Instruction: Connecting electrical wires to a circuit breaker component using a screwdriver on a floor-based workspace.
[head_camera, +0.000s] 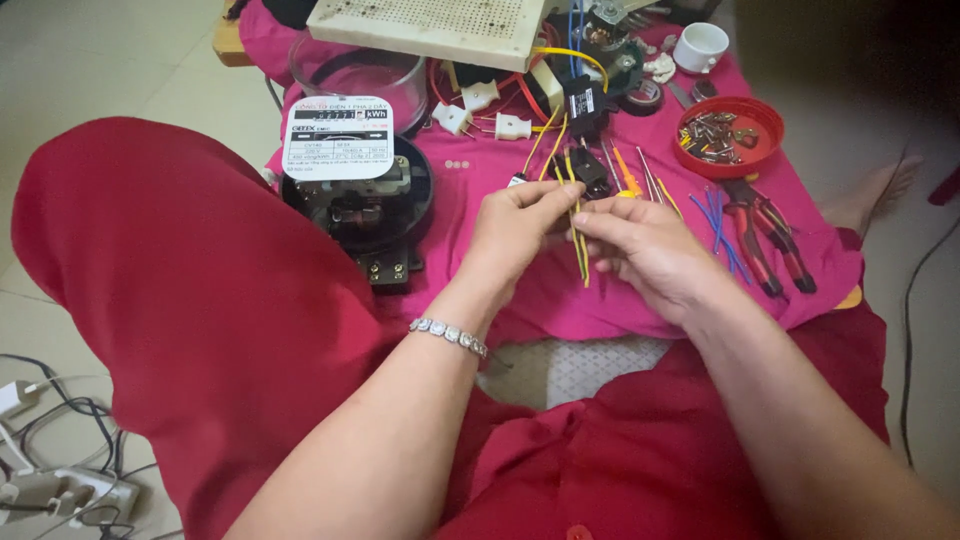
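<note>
Two hands, left hand (520, 225) & right hand (645, 250), both pinched on thin yellow insulated wires (577, 235) over middle of wrinkled magenta cloth (480, 180) on pale tiled floor (110, 60), w/ black round electricity meter (365, 195) at left edge, red-handled pliers (765, 230) at right edge.

1. The cloth (500, 175) that carries the parts is bright pink.
2. The wires (577, 235) pinched between the left hand (515, 235) and right hand (650, 250) are yellow.
3. The electricity meter (360, 195) near the cloth's left edge is black with a white faceplate.
4. The loose wire pieces (722, 225) toward the right edge are blue.
5. The pliers (765, 230) have red and black handles.
6. The dish of metal bits (740, 135) is red.
7. The cup (700, 45) at the far right corner is white.
8. The bracelet (448, 335) is silver with clear stones.
9. The person's clothing (200, 300) is red.
</note>
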